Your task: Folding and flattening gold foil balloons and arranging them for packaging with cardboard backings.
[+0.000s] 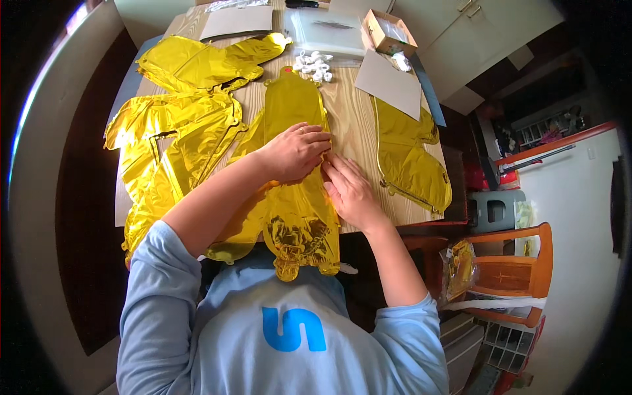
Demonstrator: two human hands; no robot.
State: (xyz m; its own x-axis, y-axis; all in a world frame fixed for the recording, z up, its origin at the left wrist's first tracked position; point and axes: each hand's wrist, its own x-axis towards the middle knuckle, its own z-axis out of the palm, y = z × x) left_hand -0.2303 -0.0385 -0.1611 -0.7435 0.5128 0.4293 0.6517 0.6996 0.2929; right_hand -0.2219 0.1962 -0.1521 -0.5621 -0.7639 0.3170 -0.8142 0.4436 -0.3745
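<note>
While fingers of the left hand bend together and those of the right hand lie extended, grip unclear, the gold foil piece beneath looks smooth beyond them, crinkled nearer, with loose foil sheets leftward seemingly not yet flattened.

Wood chair lower R, grey stool nr it; pale cabinet upper R w/ 2 handles close tog.
</note>
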